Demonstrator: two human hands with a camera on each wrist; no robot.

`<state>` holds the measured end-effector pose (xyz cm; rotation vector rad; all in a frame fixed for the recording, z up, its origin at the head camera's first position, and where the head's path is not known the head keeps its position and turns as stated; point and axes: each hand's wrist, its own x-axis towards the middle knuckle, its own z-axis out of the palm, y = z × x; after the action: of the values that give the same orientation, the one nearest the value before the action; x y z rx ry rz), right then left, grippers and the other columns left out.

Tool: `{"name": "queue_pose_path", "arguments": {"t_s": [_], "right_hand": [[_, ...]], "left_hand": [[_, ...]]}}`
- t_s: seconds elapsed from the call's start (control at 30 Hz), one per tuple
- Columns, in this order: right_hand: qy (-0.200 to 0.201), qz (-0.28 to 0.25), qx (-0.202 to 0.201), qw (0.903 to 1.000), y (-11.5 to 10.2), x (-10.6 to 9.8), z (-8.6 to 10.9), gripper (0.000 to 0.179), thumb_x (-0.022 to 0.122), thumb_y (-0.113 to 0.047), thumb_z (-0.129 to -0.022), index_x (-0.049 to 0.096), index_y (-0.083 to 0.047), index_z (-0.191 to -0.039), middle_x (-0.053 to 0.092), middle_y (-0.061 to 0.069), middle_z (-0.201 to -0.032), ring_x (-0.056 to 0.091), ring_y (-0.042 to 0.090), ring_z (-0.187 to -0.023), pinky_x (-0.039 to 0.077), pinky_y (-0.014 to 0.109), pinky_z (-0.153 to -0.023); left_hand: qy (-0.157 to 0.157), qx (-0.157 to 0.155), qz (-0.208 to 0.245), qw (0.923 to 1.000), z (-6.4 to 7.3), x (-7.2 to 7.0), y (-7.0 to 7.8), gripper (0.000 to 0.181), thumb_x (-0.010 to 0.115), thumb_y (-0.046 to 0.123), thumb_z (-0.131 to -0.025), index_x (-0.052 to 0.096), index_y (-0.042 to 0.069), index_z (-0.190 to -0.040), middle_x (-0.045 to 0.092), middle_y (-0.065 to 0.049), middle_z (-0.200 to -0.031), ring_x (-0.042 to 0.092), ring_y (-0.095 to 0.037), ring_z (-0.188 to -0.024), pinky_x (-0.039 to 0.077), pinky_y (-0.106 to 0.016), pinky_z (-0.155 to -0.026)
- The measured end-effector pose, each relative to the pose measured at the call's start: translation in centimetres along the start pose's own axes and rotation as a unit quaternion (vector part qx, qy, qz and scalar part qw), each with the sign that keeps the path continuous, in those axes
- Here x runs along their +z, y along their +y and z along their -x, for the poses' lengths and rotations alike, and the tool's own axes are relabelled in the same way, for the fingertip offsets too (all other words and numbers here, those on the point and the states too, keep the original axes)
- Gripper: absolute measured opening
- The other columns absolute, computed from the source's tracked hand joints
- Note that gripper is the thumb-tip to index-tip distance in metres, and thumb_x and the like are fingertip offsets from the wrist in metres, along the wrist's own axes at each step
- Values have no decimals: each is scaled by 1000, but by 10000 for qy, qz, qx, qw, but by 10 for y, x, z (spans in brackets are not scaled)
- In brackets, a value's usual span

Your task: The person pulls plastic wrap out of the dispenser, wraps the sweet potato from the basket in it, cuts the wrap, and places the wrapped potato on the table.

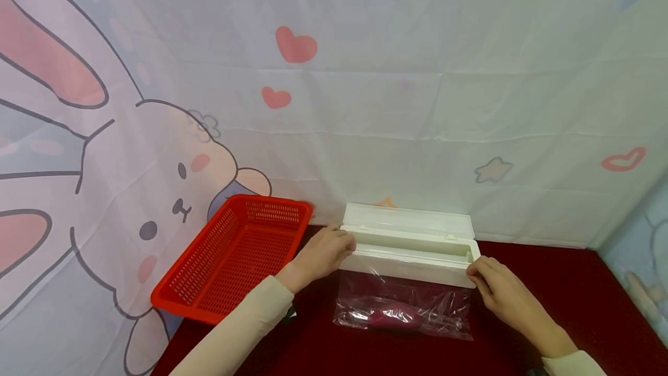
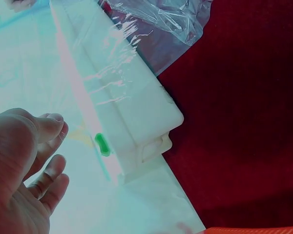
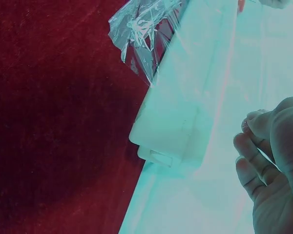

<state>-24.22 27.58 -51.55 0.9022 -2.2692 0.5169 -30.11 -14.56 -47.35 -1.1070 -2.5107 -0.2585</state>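
Observation:
A white cling film dispenser box (image 1: 412, 268) lies on the dark red cloth with its lid (image 1: 407, 220) raised at the back. Clear cling film (image 1: 360, 290) spreads over its front and down onto the cloth, covering a purple-pink rounded object (image 1: 395, 316) whose kind is blurred by the film. At the box's left end my left hand (image 1: 325, 251) pinches the film's edge between thumb and forefinger. My right hand (image 1: 503, 292) does the same at the right end. Both wrist views show thumb and fingertip together above the box. A small green piece (image 2: 102, 144) shows near the box's left end.
A red plastic basket (image 1: 180, 304) stands to the left, close to my left forearm. Behind everything hangs a pale curtain (image 1: 391, 103) printed with a rabbit, hearts and stars. The dark red cloth (image 1: 563, 289) extends to the right of the box.

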Motion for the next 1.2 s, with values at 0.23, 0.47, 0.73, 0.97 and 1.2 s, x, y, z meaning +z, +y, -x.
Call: {"name": "queue_pose_path", "arguments": {"t_s": [0.23, 0.47, 0.73, 0.97, 1.2], "right_hand": [[42, -61, -101, 9999, -2, -6, -2, 34, 84, 15, -74, 67, -9, -92, 63, -8, -90, 53, 6, -81, 43, 18, -73], [8, 4, -87, 10000, -6, -10, -1, 37, 85, 14, -74, 67, -12, -93, 63, -9, -91, 53, 5, -81, 43, 16, -73], [-43, 179, -113, 9998, -14, -16, 1, 37, 86, 11, -73, 67, -14, -93, 65, -9, -90, 55, 6, -79, 43, 17, -73], [-52, 242, -153, 9996, -17, -16, 6, 39, 87, 10, -70, 67, -14, -94, 65, -10, -92, 57, 8, -81, 45, 20, -75], [-5, 233, -193, 9995, -22, -19, 6, 39, 87, 10, -69, 68, -12, -95, 65, -9, -93, 57, 10, -81, 46, 22, -74]], "left_hand": [[123, 51, -112, 9998, 1, -4, 4, 7, 78, 15, -97, 71, 16, -97, 79, 1, -101, 60, -21, -90, 52, -33, -83], [44, 16, -103, 9999, 5, -8, 7, 7, 77, 14, -99, 70, 17, -96, 78, 2, -100, 58, -20, -87, 50, -31, -81], [-77, 39, -120, 9999, 10, -13, 12, 6, 75, 13, -99, 71, 17, -97, 77, 1, -97, 61, -20, -88, 53, -32, -80], [-236, -15, -141, 9996, 14, -14, 16, 5, 75, 14, -100, 71, 17, -99, 75, 3, -97, 60, -18, -88, 53, -30, -80], [-170, -2, -142, 9998, 18, -18, 19, 7, 75, 13, -99, 70, 17, -98, 76, 3, -98, 61, -17, -87, 53, -29, -80]]}}
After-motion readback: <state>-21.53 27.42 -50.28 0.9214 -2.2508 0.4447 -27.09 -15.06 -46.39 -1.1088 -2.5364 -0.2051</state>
